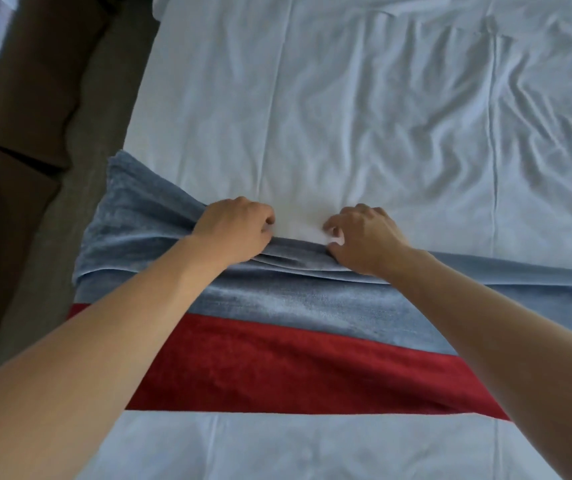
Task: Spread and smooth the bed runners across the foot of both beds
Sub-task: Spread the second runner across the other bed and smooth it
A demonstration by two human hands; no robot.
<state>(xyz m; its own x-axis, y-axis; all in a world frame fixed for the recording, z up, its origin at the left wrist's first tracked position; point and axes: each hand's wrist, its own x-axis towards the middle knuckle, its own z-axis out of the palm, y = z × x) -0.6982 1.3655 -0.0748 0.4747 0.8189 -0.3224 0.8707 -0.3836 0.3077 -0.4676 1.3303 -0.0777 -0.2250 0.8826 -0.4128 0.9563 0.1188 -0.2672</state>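
Observation:
A blue-grey runner lies across the white bed, bunched in folds along its far edge. A red runner lies flat beside it, nearer to me, partly under the blue one. My left hand grips the folded far edge of the blue runner with curled fingers. My right hand pinches the same edge a little to the right. The blue runner's left end hangs over the bed's left side.
The white sheet beyond the runners is wrinkled, most heavily at the right. A dark carpeted floor runs along the bed's left side. A brown furniture piece stands at the far left.

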